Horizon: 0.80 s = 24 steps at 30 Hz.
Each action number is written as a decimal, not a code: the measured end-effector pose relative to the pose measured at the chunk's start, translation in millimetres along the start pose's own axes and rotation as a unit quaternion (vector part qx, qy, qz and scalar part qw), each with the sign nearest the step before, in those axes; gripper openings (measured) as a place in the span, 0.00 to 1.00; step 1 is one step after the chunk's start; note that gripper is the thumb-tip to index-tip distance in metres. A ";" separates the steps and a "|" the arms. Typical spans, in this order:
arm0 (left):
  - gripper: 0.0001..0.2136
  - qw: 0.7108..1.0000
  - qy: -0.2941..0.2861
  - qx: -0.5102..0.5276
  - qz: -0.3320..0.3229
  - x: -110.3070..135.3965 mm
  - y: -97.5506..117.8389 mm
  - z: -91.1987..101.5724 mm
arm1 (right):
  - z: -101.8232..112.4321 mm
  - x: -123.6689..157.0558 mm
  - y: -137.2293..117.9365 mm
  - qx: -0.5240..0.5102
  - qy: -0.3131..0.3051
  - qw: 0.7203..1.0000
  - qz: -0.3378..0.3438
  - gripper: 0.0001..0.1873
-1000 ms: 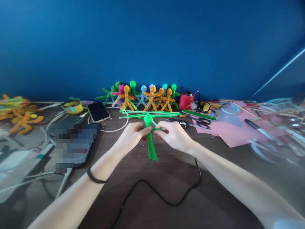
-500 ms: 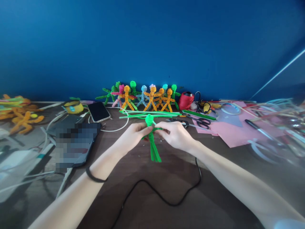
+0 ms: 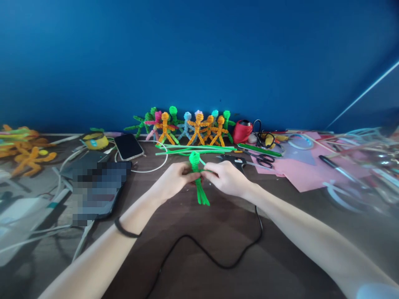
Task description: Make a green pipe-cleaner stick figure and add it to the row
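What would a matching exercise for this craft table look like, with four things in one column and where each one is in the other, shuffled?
1 green figure
2 red spool
3 black band
4 pink paper

A around the left wrist
B flat on the table, to the right
C pinched between left hand and right hand
D at the right end of the figure row, by the wall

Pairs: 1-C, 2-D, 3-A, 4-B

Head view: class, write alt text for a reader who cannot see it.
A left hand and right hand pinch a green figure of pipe cleaners over a dark table. Behind, a row of coloured figures stands against a blue wall; a phone lies left, scissors and pink paper right.
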<state>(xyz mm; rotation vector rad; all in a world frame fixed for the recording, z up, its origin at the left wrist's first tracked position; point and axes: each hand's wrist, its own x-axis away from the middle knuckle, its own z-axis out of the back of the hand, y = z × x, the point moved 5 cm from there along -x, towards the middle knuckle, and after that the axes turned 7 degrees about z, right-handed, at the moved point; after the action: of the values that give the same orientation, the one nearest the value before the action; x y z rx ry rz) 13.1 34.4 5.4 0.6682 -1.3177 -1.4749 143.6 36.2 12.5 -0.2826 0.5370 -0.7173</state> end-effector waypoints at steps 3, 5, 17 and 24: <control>0.08 0.998 0.026 -0.056 -0.028 -0.9 -0.6 1.1 | 1.7 -1.4 0.8 -0.082 -0.017 0.996 -0.042 0.15; 0.09 0.991 0.059 -0.104 -0.064 0.4 1.7 1.7 | 2.3 -2.0 1.0 -0.132 -0.027 0.988 -0.074 0.17; 0.12 0.998 0.022 0.037 -0.042 -7.2 -8.3 1.6 | -3.6 -3.5 12.4 -0.229 -0.032 0.965 -0.126 0.22; 0.10 0.930 0.030 0.366 0.023 -24.0 -52.1 20.5 | 20.0 -4.7 33.8 -0.065 0.069 0.986 -0.141 0.18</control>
<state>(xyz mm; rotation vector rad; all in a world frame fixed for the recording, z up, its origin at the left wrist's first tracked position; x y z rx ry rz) -13.1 59.1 -43.7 1.1333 -1.8296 -0.8814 170.2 65.2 16.6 -0.4376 0.6847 -0.9827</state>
